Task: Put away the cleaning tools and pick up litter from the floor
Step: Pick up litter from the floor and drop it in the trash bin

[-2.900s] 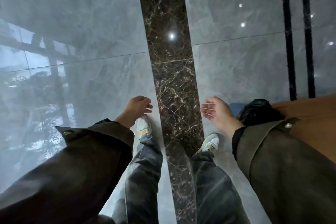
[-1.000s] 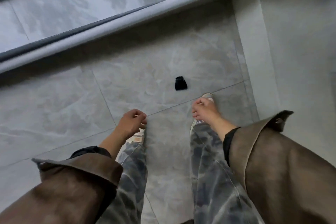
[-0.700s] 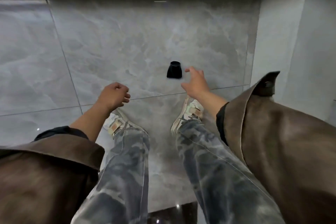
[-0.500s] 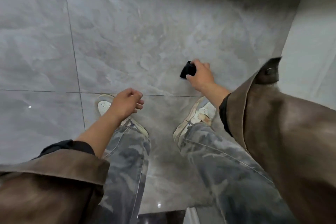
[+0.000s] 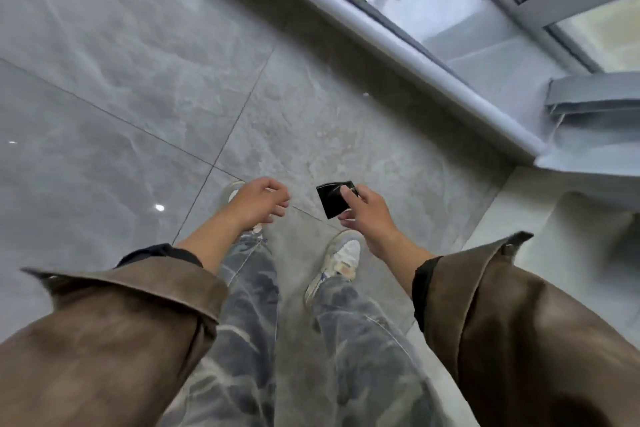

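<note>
One black litter piece (image 5: 333, 200), no legible writing, pinched in right hand (image 5: 367, 218); left hand (image 5: 259, 203) loosely curled, holding nothing, above grey tiled floor (image 5: 121, 80)

The right hand (image 5: 369, 218) covers part of the black litter (image 5: 333, 199); sleeves cropped.

The floor (image 5: 131, 55) is glossy grey tile with pale marbled veining and thin dark grout lines. The litter (image 5: 331, 199) is shiny black. The coat sleeves (image 5: 131, 329) are mottled brown over black cuffs (image 5: 420, 282). The jeans (image 5: 249, 315) carry a blotchy grey-blue wash. The sneakers (image 5: 341, 258) are off-white with tan patches.
</note>
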